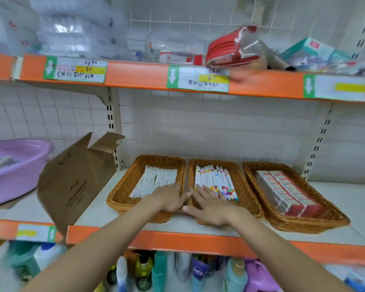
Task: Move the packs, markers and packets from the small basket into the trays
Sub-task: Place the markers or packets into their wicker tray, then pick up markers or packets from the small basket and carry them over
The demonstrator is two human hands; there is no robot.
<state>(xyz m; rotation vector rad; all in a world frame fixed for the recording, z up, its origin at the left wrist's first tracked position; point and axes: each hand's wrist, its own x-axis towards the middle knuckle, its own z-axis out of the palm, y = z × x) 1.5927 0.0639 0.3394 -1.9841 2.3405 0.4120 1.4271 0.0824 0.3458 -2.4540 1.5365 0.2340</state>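
Left hand (170,198) is laid flat, fingers straight and close together, over the near right corner of the left wicker tray (124,194); fingertips are seen touching the near ends of the white packets (154,182) inside. Nothing is gripped.

Right hand (209,205) is spread, fingers straight and slightly fanned, resting on the near end of the middle wicker tray (240,186). Fingertips are set against the coloured caps of the markers (214,179). The thumb is pointed left toward the gap between the two trays. Nothing is pinched.

All three trays are woven of tan wicker, rectangular, shallow, with flared sides, and are stood side by side on a pale shelf board (356,199). The packets are long, flat and white, laid lengthwise in a loose layer. The markers are slim white barrels packed in a row, with multicoloured end caps toward the viewer. In the right wicker tray (316,220), red-and-white packs (287,190) are held in clear glossy wrap, forming a flat block.

The shelf edge is faced with an orange strip (198,242). To the left, a torn brown cardboard box (76,178) is tilted against a lilac plastic basin (15,171), smooth and round-rimmed. The small basket is not made out.
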